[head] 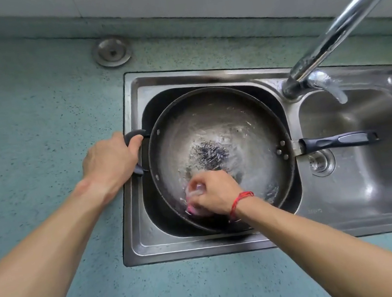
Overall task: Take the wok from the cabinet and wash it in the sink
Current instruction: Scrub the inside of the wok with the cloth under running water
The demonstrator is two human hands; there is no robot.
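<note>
A dark metal wok (233, 117) sits in the left basin of a double steel sink (204, 246). Its inside is wet and streaked with foam. My left hand (110, 161) grips the wok's short black helper handle (134, 134) at the sink's left edge. My right hand (213, 192), with a red string at the wrist, grips a pink scrubbing tool (193, 208) against the wok's near inner wall. A dark bristly patch (209, 154) shows at the wok's centre. The long black handle (338, 141) reaches over the right basin.
A chrome faucet (339, 25) arcs from the upper right to its base between the basins. The right basin (371, 173) holds a drain strainer (320, 161). A round metal cap (111, 51) sits in the teal countertop (20, 123) behind the sink.
</note>
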